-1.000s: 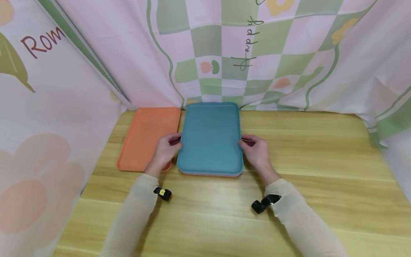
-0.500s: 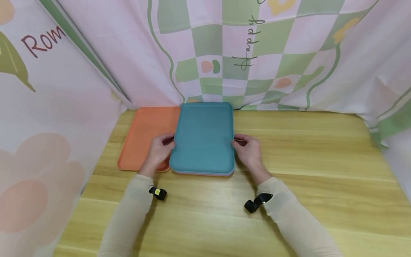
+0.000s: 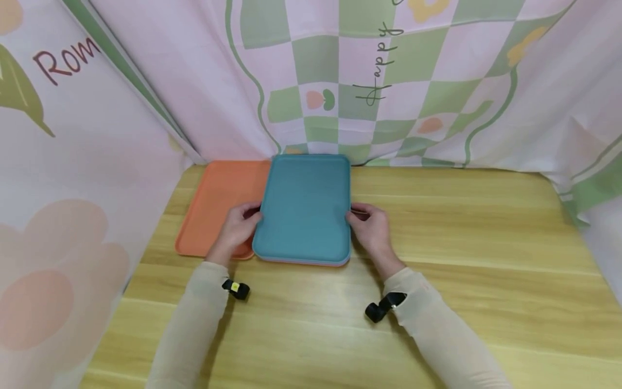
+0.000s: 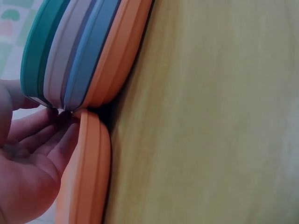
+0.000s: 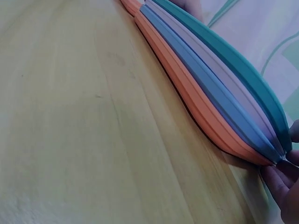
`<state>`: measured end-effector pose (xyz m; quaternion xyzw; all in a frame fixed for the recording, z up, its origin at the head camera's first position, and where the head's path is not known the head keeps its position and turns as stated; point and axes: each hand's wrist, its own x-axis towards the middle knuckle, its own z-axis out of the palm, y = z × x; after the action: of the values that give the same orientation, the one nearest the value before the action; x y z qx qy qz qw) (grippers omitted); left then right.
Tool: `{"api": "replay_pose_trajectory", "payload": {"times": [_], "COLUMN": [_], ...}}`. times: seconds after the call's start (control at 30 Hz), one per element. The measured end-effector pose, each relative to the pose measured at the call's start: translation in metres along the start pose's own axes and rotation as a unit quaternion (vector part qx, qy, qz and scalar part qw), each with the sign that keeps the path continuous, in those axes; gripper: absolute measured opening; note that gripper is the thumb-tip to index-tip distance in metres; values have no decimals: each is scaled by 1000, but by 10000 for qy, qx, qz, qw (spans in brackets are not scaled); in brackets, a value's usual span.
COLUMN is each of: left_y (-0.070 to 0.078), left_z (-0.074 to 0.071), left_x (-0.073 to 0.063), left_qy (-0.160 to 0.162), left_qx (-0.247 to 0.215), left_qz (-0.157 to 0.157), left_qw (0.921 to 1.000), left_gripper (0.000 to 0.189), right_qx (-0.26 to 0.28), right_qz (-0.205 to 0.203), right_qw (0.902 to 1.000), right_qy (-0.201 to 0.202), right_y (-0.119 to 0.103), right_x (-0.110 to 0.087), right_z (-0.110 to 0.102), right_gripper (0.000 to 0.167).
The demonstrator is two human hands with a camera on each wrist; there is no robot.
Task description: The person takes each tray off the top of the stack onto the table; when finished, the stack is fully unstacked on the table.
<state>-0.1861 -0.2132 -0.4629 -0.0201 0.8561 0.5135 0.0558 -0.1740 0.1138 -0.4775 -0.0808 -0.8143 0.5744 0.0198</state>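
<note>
A stack of trays sits mid-table, teal tray (image 3: pixel 303 210) on top. In the left wrist view its edge shows the teal tray, a pale lilac tray (image 4: pixel 63 56), a blue tray (image 4: pixel 93 53) and an orange tray (image 4: pixel 119 56) at the bottom. My left hand (image 3: pixel 238 226) grips the stack's left side, thumb at the teal rim and fingers lower down. On the right side my right hand (image 3: pixel 373 229) holds it likewise. A separate orange tray (image 3: pixel 214 210) lies at the left, its edge against the stack and partly behind my left hand.
The wooden table (image 3: pixel 466 259) extends to the right and in front of the trays. A patterned curtain (image 3: pixel 359 108) hangs right behind the stack, and another printed cloth (image 3: pixel 97 178) closes off the left side.
Both hands have moved the stack left, so it now meets the separate orange tray. Most of that shift came in the first half second; the grip looks the same.
</note>
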Motion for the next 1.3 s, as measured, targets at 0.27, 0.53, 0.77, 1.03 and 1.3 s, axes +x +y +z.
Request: {"api": "replay_pose_trajectory", "payload": {"times": [0.27, 0.53, 0.77, 1.03, 1.3], "left_y": [-2, -9, -10, -10, -10], "left_z": [-1, -2, -3, 0, 0], "left_x": [-2, 1, 0, 1, 0], "left_qy": [-47, -115, -159, -156, -180], "left_qx": [-260, -263, -397, -394, -307], "left_qz": [-114, -249, -256, -6, -61], "left_qw": [9996, 9993, 9988, 9991, 9993], "left_gripper": [46, 46, 43, 43, 46], "right_qx": [-219, -344, -193, 457, 1034], "right_qz": [-197, -341, -218, 250, 546], "right_qw": [9995, 9984, 9992, 9984, 9914], "right_qy": [131, 301, 291, 214, 583], "right_y": [-4, -8, -9, -3, -5], "right_x": [-1, -2, -3, -4, -10], "right_z": [2, 2, -3, -17, -21], "right_gripper": [32, 30, 31, 36, 38]}}
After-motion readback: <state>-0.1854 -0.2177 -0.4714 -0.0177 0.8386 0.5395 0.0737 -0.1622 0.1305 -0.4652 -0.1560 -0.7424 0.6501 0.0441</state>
